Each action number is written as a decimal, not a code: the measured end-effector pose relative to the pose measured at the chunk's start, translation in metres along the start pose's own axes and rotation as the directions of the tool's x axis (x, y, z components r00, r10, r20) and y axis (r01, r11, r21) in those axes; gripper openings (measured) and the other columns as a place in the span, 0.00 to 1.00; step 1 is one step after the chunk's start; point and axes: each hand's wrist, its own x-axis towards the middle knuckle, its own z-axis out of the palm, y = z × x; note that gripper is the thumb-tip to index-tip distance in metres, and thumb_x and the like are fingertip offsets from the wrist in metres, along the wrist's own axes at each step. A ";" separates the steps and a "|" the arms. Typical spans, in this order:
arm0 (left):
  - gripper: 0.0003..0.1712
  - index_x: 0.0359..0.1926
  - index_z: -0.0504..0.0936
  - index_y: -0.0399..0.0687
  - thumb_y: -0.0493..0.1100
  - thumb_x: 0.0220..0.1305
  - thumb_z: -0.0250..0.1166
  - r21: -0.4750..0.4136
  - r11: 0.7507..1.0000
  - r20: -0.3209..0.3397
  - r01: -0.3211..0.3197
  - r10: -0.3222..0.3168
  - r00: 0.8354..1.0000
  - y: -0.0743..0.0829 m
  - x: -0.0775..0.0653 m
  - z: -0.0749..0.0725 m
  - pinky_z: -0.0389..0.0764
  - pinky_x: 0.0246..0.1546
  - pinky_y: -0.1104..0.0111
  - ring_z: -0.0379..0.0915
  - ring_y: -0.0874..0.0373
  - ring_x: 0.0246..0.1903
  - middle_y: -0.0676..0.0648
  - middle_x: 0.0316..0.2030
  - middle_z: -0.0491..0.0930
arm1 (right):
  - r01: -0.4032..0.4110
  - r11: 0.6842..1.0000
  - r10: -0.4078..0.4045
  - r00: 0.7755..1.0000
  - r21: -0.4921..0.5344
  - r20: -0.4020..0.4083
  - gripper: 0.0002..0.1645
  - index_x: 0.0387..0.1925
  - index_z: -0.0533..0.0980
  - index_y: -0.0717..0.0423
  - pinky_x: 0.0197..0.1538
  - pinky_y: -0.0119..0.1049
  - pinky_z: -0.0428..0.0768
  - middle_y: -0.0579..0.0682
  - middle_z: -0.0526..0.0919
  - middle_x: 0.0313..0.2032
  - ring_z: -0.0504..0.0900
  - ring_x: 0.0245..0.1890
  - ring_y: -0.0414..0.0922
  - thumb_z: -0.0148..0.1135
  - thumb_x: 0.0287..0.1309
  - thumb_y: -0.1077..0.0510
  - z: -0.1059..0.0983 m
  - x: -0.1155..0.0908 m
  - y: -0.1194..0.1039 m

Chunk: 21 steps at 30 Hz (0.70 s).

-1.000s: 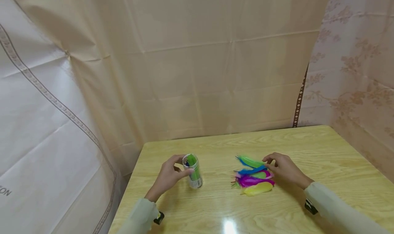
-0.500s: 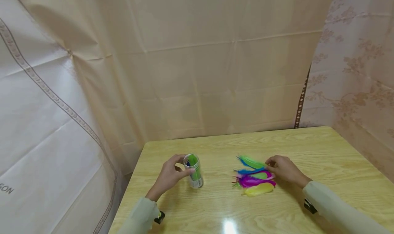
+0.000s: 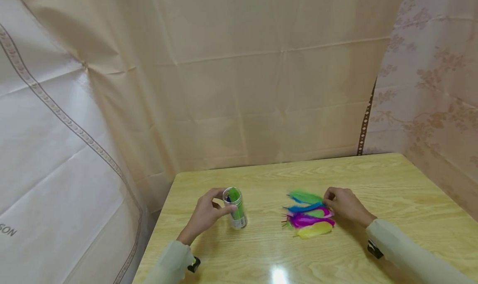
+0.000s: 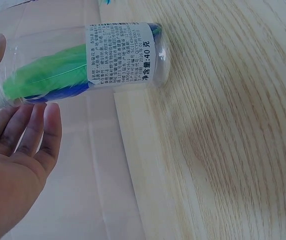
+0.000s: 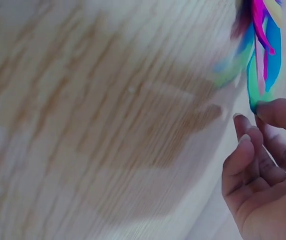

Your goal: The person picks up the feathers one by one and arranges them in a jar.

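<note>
On the left of the table in the head view, my left hand (image 3: 206,211) grips a clear plastic jar (image 3: 239,221) near its mouth, thumb on one side and fingers on the other. The jar stands upright, and a green feather (image 4: 53,74) and a dark blue feather (image 4: 65,93) show through its wall beside a printed label (image 4: 120,52). To the right, my right hand (image 3: 347,205) pinches the tip of a green feather (image 3: 307,196) between thumb and finger, at the far end of a feather pile. Blue feathers (image 3: 304,207) lie right against it.
Nearer the front of the pile lie magenta feathers (image 3: 306,221) and a yellow feather (image 3: 315,230). The wooden table (image 3: 261,251) ends at a hanging beige cloth (image 3: 261,110) behind, with a patterned cloth (image 3: 440,110) on the right.
The green feather at my right fingertips has shifted slightly and looks blurred, while the right fingers have closed in on its tip. The left hand and jar stay in place.
</note>
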 end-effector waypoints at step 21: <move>0.31 0.61 0.81 0.59 0.57 0.58 0.78 0.001 1.000 -0.010 -0.001 0.001 1.000 0.001 -0.001 0.000 0.82 0.45 0.63 0.75 0.59 0.51 0.56 0.52 0.80 | 0.029 1.000 -0.029 0.993 0.001 -0.117 0.05 0.35 0.85 0.56 0.33 0.37 0.77 0.45 0.87 0.33 0.78 0.29 0.39 0.67 0.68 0.60 -0.009 0.001 0.004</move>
